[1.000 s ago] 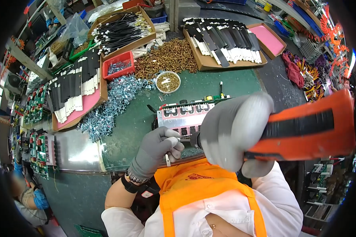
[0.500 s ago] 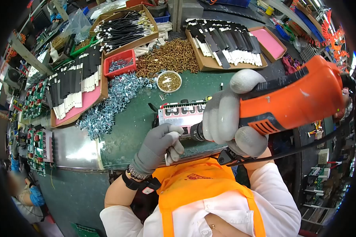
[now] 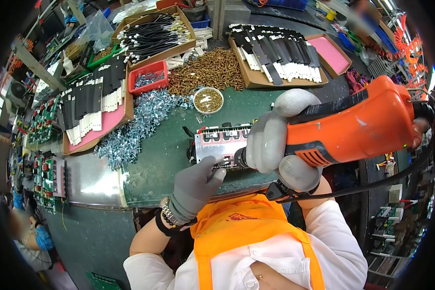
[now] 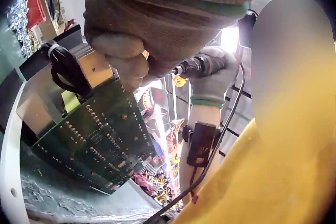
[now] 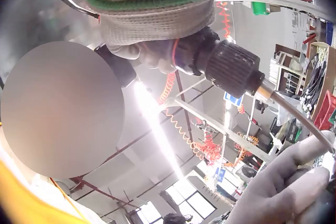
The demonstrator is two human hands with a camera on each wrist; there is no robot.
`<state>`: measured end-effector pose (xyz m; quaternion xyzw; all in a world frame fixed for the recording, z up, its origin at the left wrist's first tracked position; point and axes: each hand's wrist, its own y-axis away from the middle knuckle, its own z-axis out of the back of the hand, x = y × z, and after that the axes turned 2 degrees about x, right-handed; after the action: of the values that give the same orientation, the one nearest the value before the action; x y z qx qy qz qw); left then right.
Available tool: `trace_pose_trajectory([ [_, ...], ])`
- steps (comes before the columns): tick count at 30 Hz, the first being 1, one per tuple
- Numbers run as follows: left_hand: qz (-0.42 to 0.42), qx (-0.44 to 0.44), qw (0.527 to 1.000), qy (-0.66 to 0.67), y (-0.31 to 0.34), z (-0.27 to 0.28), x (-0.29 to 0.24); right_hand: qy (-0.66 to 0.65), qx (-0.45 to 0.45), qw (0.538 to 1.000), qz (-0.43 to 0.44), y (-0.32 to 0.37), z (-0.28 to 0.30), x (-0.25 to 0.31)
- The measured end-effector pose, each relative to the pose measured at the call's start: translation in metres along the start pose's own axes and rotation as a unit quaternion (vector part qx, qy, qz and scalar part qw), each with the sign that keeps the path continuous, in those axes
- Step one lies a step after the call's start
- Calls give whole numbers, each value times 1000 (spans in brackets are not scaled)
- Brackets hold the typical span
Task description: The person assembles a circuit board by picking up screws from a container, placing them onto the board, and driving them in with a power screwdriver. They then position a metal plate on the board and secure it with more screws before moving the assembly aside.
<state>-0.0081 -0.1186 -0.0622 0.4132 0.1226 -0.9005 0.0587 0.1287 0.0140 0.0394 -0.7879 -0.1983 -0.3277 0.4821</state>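
An orange and black power driver is gripped by the right hand, in a grey glove, with its chuck pointing left. Its long bit reaches the gloved left hand in the right wrist view. The left hand is at the front left of a module with a metal plate, index finger and thumb by the bit's tip. Whether they pinch anything is hidden. In the left wrist view the module's green circuit board lies beside the left fingers.
Behind the module lie a round dish, a heap of brass-coloured parts and a red bin. Silvery parts are heaped at left. Boxes of black and white strips stand further back. A cable hangs from the driver.
The driver has swung from a blurred, lower pose to one tilted up to the right. The left hand has shifted slightly, its thumb and index finger now extended; a white piece below it no longer shows.
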Motion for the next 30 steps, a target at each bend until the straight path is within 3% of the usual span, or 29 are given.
trace_pose_trajectory([
  [4,-12,-17,1000,-17,-1,-4,-2,39,-7,999,-26,5,2,6],
  [6,-34,-32,998,-30,-2,-7,-1,24,61,996,-58,9,13,7],
  [10,-42,-35,998,-26,0,-6,1,-1,106,990,-95,9,24,3],
  [13,-102,-23,991,-89,9,-2,1,23,62,995,-79,7,12,5],
  [15,-235,-90,939,-234,15,-1,-2,38,31,996,-69,7,5,6],
  [19,-178,-97,942,-267,22,-29,0,52,36,995,-73,8,-4,7],
  [30,-220,-153,918,-291,18,-51,15,114,95,984,-98,-9,-20,8],
])
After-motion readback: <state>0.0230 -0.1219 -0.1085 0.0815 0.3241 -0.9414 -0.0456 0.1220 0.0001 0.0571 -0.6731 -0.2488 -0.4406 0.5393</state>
